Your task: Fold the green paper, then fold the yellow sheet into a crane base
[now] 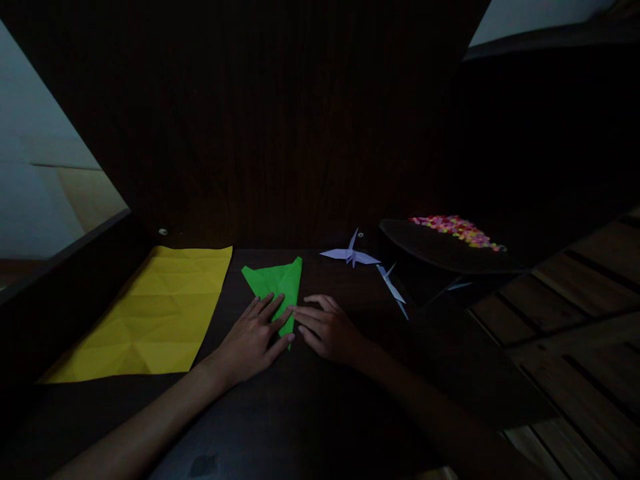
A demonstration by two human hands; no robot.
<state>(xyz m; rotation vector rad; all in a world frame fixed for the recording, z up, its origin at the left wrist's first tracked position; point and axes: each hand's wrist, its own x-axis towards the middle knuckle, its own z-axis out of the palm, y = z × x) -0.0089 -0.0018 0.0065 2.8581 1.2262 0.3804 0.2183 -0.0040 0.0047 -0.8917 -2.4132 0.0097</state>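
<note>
Head view: the left hand (253,340) and right hand (327,330) lie flat with fingers spread, grasping nothing. Their fingertips press the narrow near end of a folded green paper (277,280) on the dark tabletop (300,413). Uneven pressure could, I judge, let the paper skid and set a crooked crease. A creased yellow sheet (155,313) lies to the left, and a white paper crane (350,255) lies beyond. Dim light and the fingers hide the paper's tip, and the coloured bits (457,229) at right are indistinct.

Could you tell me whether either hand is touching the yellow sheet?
No, the left hand and right hand both rest on the green paper, apart from the yellow sheet.
</note>
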